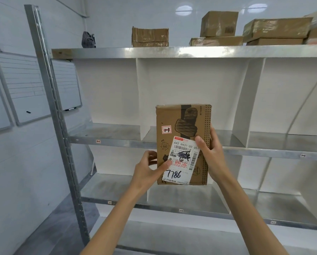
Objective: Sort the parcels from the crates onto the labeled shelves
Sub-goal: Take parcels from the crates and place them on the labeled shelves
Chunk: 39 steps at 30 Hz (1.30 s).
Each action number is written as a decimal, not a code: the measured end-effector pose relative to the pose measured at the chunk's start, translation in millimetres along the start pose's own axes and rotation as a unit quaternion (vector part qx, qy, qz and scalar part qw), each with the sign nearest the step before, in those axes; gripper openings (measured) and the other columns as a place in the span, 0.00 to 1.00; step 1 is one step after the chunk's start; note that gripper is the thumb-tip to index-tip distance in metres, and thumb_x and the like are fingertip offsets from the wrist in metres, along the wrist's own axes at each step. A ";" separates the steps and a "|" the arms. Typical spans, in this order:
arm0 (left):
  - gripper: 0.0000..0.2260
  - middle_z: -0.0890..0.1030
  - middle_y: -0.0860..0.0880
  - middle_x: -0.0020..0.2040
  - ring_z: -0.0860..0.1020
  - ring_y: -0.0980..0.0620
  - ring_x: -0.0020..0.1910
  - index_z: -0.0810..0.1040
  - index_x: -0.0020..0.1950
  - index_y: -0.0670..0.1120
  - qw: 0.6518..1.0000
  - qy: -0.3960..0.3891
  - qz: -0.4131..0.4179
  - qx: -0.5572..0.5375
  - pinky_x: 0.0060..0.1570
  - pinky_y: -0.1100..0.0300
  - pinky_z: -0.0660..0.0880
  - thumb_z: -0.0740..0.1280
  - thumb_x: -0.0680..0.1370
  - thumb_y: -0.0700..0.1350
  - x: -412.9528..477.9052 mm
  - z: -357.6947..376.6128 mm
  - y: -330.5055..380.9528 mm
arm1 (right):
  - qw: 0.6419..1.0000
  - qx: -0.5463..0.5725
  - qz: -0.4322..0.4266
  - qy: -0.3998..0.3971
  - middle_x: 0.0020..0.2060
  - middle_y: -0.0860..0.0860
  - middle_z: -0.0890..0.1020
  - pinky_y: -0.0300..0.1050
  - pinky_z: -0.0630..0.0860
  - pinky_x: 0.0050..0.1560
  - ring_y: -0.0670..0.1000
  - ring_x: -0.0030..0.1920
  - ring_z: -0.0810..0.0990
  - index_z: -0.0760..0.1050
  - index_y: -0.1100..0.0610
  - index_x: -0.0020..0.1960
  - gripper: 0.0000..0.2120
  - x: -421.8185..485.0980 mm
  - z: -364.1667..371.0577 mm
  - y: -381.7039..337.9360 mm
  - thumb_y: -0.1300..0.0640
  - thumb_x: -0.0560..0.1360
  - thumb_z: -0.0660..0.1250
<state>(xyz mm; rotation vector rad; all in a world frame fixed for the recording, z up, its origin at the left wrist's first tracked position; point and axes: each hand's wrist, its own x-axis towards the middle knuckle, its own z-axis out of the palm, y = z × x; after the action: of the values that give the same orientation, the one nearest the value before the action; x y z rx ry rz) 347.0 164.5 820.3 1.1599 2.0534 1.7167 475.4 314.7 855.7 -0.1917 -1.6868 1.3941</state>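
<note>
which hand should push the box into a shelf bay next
Probably the right hand: it wraps the box's right edge, fingers behind it. The left hand only pinches the lower left corner by the label, so it is better for steadying.

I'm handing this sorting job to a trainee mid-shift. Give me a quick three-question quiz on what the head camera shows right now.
1. True or false: the parcel is held by both the left hand and the right hand.
2. What number is handwritten on the shipping label?
3. Where do other boxes sit? A) top shelf B) middle shelf C) floor

Key: 1 true; 2 7786; 3 A
</note>
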 end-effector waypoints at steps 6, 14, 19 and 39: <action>0.41 0.81 0.51 0.57 0.81 0.51 0.52 0.67 0.67 0.54 0.995 -0.045 0.000 -0.085 0.50 0.54 0.80 0.62 0.61 0.76 -0.7 19.5 8.8 | 1.000 -0.006 0.002 0.021 0.62 0.50 0.77 0.48 0.80 0.52 0.51 0.56 0.81 0.60 0.43 0.73 0.32 -17.7 -16.5 -4.1 0.47 0.72 0.68; 0.29 0.81 0.51 0.54 0.81 0.50 0.52 0.76 0.54 0.57 0.994 -0.070 0.019 -0.078 0.52 0.52 0.80 0.63 0.62 0.74 -7.4 50.3 10.2 | 0.996 -0.003 0.022 0.090 0.61 0.48 0.77 0.46 0.80 0.49 0.53 0.53 0.82 0.64 0.39 0.63 0.17 -46.8 -43.3 -12.0 0.56 0.79 0.61; 0.19 0.83 0.55 0.48 0.82 0.54 0.46 0.78 0.55 0.52 0.992 -0.084 0.033 -0.084 0.43 0.64 0.79 0.64 0.70 0.60 -13.4 71.7 19.3 | 0.991 -0.017 0.042 0.123 0.61 0.49 0.77 0.47 0.80 0.51 0.54 0.54 0.82 0.64 0.42 0.62 0.14 -69.3 -64.8 -20.0 0.55 0.79 0.60; 0.11 0.81 0.50 0.54 0.80 0.53 0.49 0.80 0.56 0.48 0.985 -0.140 0.059 -0.085 0.40 0.68 0.74 0.66 0.76 0.50 -52.4 303.3 109.8 | 0.971 -0.063 0.051 0.224 0.51 0.49 0.80 0.37 0.79 0.39 0.44 0.42 0.84 0.63 0.51 0.67 0.17 -134.5 -293.3 -67.1 0.56 0.79 0.60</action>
<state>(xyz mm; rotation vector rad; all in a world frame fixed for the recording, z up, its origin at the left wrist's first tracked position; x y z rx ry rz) 615.6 350.4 815.6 1.4008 1.6716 1.6331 788.2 413.7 824.9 -0.6259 -1.3983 1.2039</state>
